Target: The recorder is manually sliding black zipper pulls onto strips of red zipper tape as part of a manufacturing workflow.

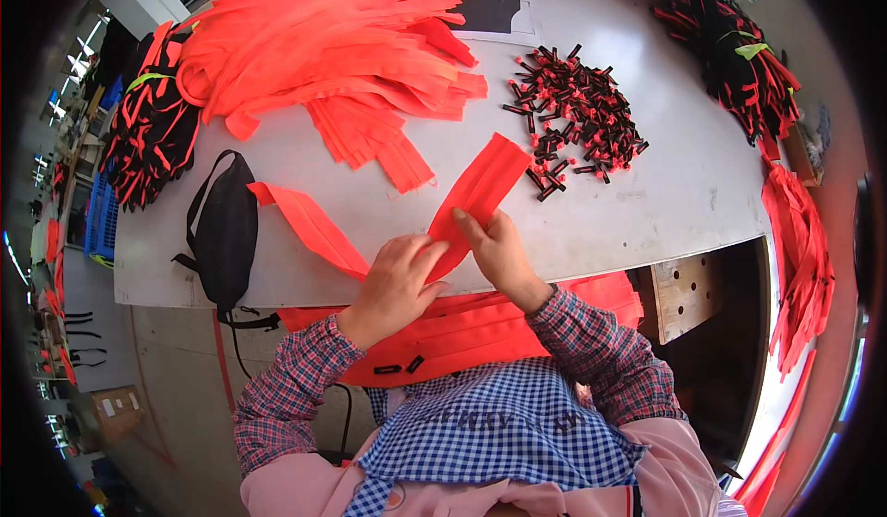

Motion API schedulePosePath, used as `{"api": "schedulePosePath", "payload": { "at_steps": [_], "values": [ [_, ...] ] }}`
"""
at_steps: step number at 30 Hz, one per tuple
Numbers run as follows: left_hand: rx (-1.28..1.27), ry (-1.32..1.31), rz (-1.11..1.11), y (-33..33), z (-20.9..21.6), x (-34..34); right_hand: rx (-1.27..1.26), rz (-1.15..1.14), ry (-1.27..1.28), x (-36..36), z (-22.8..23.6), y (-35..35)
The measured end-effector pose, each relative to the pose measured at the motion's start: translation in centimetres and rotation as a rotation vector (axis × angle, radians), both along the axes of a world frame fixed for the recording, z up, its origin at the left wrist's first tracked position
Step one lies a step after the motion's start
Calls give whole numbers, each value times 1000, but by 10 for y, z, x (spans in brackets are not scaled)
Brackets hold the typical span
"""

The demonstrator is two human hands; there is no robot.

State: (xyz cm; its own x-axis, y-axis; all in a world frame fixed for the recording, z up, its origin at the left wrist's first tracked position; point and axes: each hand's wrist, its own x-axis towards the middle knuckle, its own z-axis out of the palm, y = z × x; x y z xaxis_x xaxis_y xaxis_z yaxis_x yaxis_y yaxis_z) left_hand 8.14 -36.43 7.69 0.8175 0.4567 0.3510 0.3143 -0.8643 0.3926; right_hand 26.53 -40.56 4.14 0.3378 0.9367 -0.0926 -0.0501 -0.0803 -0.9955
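Nearest you, an orange fabric bundle (462, 332) lies between your blue checked apron (499, 425) and the tabletop (665, 203), with two small black pieces (401, 367) on it. Just beyond, at the tabletop's near edge, your hands meet on a flat orange strip (490, 175). Your right hand (499, 251) grips it, thumb pressed on the upper face and fingers wrapped behind its right edge; your left hand (393, 281) is curled with fingertips on its lower part, though whether they pinch it you cannot tell from here. The strip's long axis runs from between your hands away from you and to the right; your right hand is the nearer to that far end. Another orange length slants off beyond your left hand, seemingly the same strip, its join hidden. A black pouch (226, 231) lies to the left. Farther out, a heap of small black-and-orange pieces (582, 110) sits right beside the strip's far end, and a large pile of orange strips (314, 46) spreads ahead and left, flanked by a black-and-orange bundle (152, 124).
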Motion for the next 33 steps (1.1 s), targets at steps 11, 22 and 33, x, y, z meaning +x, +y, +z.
{"api": "schedulePosePath", "payload": {
  "at_steps": [11,22,33],
  "values": [
    [-1043,-533,53,-6,45,13,249,115,-92,-6,55,-57],
    [-787,-297,13,-28,62,19,304,286,-252,17,71,-79],
    [101,-427,-29,-44,45,20,141,189,580,-22,52,-98]
  ]
}}
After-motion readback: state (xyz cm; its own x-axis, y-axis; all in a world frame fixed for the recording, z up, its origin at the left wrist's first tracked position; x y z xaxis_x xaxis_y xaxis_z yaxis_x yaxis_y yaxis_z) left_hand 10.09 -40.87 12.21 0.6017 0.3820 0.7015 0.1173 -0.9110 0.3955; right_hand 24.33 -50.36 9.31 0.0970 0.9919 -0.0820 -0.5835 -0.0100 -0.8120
